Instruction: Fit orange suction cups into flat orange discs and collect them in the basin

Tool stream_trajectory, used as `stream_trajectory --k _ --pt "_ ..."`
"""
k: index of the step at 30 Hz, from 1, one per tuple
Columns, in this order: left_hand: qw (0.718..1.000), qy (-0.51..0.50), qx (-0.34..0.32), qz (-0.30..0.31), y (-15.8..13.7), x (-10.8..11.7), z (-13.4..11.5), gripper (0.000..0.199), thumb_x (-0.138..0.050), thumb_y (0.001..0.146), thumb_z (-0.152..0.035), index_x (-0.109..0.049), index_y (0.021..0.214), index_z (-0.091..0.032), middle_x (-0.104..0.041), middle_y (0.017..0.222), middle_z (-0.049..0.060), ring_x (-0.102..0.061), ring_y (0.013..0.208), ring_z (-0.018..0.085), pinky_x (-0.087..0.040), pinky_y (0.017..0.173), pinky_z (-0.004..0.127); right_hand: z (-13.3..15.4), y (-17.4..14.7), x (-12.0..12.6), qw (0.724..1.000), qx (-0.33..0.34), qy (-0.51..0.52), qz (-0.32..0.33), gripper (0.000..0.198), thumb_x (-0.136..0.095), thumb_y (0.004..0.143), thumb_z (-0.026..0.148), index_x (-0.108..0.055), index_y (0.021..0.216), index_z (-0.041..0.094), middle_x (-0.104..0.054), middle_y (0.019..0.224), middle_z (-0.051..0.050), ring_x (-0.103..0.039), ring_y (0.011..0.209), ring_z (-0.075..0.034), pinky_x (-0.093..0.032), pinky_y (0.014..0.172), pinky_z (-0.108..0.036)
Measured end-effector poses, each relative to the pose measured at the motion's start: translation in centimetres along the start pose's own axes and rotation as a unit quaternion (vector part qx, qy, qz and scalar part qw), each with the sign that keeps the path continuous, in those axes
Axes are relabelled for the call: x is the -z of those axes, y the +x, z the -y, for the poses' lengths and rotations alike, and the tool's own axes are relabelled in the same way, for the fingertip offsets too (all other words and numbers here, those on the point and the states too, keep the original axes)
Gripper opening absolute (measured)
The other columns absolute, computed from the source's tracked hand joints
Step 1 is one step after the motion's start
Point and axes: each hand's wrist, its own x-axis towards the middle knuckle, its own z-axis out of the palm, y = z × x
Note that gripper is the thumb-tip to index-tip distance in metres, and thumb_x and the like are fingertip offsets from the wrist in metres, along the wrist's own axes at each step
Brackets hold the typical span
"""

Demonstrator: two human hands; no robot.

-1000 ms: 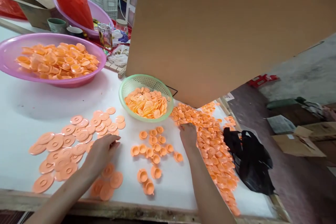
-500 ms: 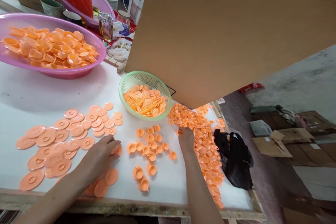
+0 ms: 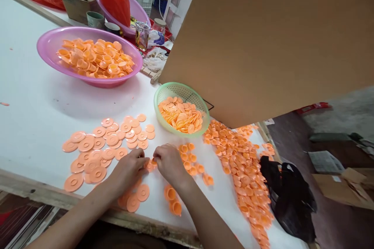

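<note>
My left hand [image 3: 128, 169] is closed, its fingers pinching the edge of a small orange plastic saucer [image 3: 150, 166] just above the table. Right beside it, my right hand [image 3: 171, 165] has its fingertips together over that saucer, on a small orange cup [image 3: 154, 161] that they mostly cover. Flat round orange saucers [image 3: 86, 143] lie spread to the left of my hands, and a few more [image 3: 133, 202] lie below my left wrist. Loose little cups [image 3: 200, 168] stand beyond my right hand, with several others [image 3: 175, 207] near the table's front edge.
A green colander [image 3: 158, 99] of orange discs stands behind my hands. Farther left is a pink basin [image 3: 46, 52] full of cups and saucers. A long heap of cups [image 3: 242, 175] covers the right side, beside a black bag [image 3: 292, 202]. A large cardboard sheet [image 3: 248, 46] rises behind.
My right hand has come left from the cup heap to meet my left hand at the saucer. The view has swung left, so the table things appear farther right.
</note>
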Motion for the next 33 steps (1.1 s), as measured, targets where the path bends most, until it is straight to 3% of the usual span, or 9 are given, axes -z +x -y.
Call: stream_trajectory --k 4,7,10,13,17,24,30,32,33 --pt "1.000 -0.003 -0.007 -0.013 0.1 -0.3 0.0 0.020 -0.050 0.089 -0.023 -0.069 0.085 -0.021 -0.054 0.090 0.003 -0.051 0.079 0.014 -0.032 0.065 0.026 0.7 0.4 -2.1 0.992 -0.022 -0.113 0.049 0.013 -0.055 0.076 0.008 -0.064 0.072 0.017 -0.066 0.073 -0.004 -0.056 0.071 -0.017 -0.031 0.062 -0.027" --pt "1.000 -0.008 0.005 -0.009 0.2 0.0 0.0 0.018 -0.052 0.087 -0.022 -0.070 0.085 -0.020 -0.056 0.090 0.004 -0.052 0.079 0.015 -0.032 0.065 0.027 0.8 0.0 -2.7 0.989 -0.034 -0.135 0.040 0.013 -0.054 0.075 0.007 -0.062 0.074 0.017 -0.065 0.075 -0.003 -0.055 0.072 -0.016 -0.029 0.062 -0.027" --pt "0.996 -0.081 0.023 -0.001 0.2 0.9 -0.3 0.018 -0.055 0.080 -0.016 -0.071 0.088 -0.020 -0.059 0.092 0.005 -0.055 0.083 0.016 -0.037 0.070 0.026 1.0 -0.5 -3.2 0.987 -0.021 -0.158 0.017 0.014 -0.053 0.073 0.006 -0.061 0.075 0.017 -0.063 0.074 -0.003 -0.052 0.070 -0.017 -0.027 0.062 -0.029" --pt "0.977 -0.190 0.097 0.021 0.5 1.7 -1.1 0.022 -0.057 0.074 -0.016 -0.070 0.090 -0.020 -0.063 0.078 0.001 -0.058 0.074 0.015 -0.039 0.066 0.024 0.9 -0.8 -3.7 0.986 -0.003 -0.164 -0.018 0.015 -0.053 0.071 0.006 -0.060 0.078 0.018 -0.061 0.075 -0.003 -0.050 0.071 -0.018 -0.026 0.063 -0.030" --pt "0.938 -0.267 0.223 0.016 1.0 1.6 -2.4 0.004 -0.056 0.069 -0.015 -0.060 0.069 -0.016 -0.056 0.057 -0.003 -0.057 0.055 0.012 -0.038 0.054 0.021 0.9 -1.1 -4.4 0.987 -0.007 -0.157 -0.041 0.015 -0.052 0.071 0.005 -0.058 0.074 0.018 -0.058 0.072 -0.003 -0.047 0.069 -0.018 -0.025 0.062 -0.031" --pt "0.906 -0.330 0.258 0.056 0.6 0.7 -1.9 0.006 -0.045 0.061 -0.019 -0.051 0.062 -0.019 -0.054 0.046 -0.005 -0.053 0.038 0.013 -0.037 0.037 0.021 2.1 -1.5 -5.6 0.986 -0.010 -0.154 -0.068 0.002 -0.058 0.076 0.020 -0.059 0.075 0.018 -0.057 0.074 -0.007 -0.049 0.073 -0.023 -0.031 0.066 -0.034" --pt "0.938 -0.256 0.232 0.040 0.6 0.8 -1.7 0.021 -0.051 0.063 -0.038 -0.048 0.054 -0.019 -0.052 0.041 -0.003 -0.053 0.041 0.014 -0.036 0.045 0.022 1.4 -1.4 -4.5 0.994 0.014 -0.108 -0.008 0.008 -0.059 0.078 0.022 -0.064 0.082 0.019 -0.064 0.078 -0.005 -0.056 0.074 -0.021 -0.039 0.068 -0.032" --pt "0.946 -0.227 0.229 0.041 0.8 0.6 -2.2 0.028 -0.051 0.068 -0.045 -0.051 0.058 -0.019 -0.055 0.044 -0.003 -0.054 0.042 0.014 -0.037 0.047 0.023 -0.8 -2.0 -2.8 0.999 0.006 -0.033 -0.030 0.011 -0.057 0.082 0.018 -0.067 0.086 0.021 -0.067 0.081 -0.002 -0.059 0.078 -0.017 -0.042 0.072 -0.027" --pt "0.948 -0.223 0.223 0.045 1.0 0.4 -2.6 0.029 -0.051 0.070 -0.047 -0.054 0.061 -0.020 -0.056 0.046 -0.003 -0.055 0.044 0.014 -0.037 0.048 0.023 -2.5 -2.5 -1.6 0.997 -0.031 0.003 -0.071 0.015 -0.055 0.083 0.016 -0.068 0.088 0.022 -0.069 0.084 -0.001 -0.061 0.081 -0.015 -0.043 0.074 -0.024"
